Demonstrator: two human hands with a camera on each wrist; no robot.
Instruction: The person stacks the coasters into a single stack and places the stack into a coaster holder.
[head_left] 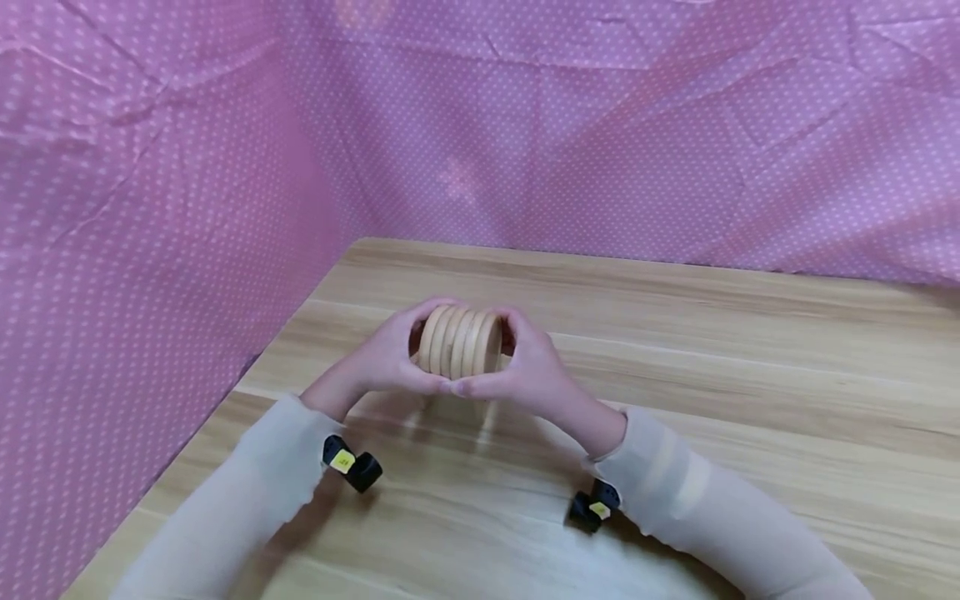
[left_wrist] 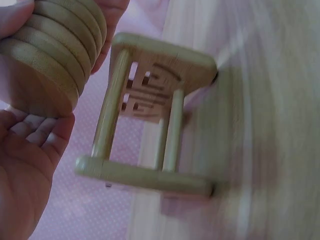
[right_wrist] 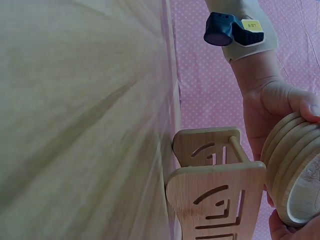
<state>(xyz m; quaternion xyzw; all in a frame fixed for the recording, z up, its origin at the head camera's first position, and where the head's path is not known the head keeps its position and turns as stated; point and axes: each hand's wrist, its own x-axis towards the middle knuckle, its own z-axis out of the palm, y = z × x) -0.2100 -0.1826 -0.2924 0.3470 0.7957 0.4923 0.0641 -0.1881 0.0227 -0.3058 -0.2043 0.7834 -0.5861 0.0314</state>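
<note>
Several round wooden coasters (head_left: 459,342) are held on edge, face to face in one row, between the two hands. At the row's left end the left hand (head_left: 386,354) grips it with curled fingers and thumb. The right hand (head_left: 534,367) holds the opposite end in the same way, and the thumb tips meet at the near side. A pale, recessed face shows on the end coaster in the right wrist view. Just below the coasters stands a wooden coaster rack (right_wrist: 215,195) with cut-out side panels and round crossbars (left_wrist: 111,105). In the head view the hands mostly hide it.
The rack stands on a light wood-grain table (head_left: 712,392), whose left edge runs diagonally. Pink dotted cloth (head_left: 525,142) hangs behind and to the left. Small black cameras (head_left: 363,471) are strapped on both sleeved wrists.
</note>
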